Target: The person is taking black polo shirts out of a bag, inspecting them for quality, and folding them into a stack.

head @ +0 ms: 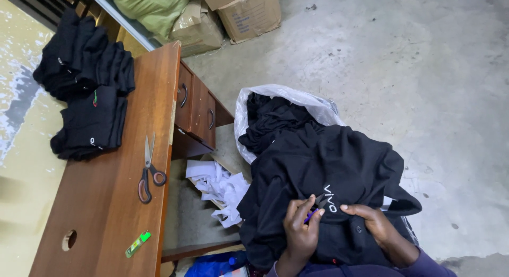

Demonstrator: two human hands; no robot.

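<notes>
A black garment (328, 176) is spread across the lap, and the cloth beside its white lettering is pinned flat by the fingertips of the right hand (374, 224), apparently so the fabric is kept taut. The left hand (300, 229) is closed in a pinch around a small purple-handled tool (314, 210) set against the cloth, though what kind of tool cannot be told. 2 stacks of folded black garments (87, 91), scissors (148, 168) and a green lighter (138, 243) are left on the wooden desk (106, 203), within reach but apart, and more black clothing is kept in the white plastic bag (281, 104) on the floor.
</notes>
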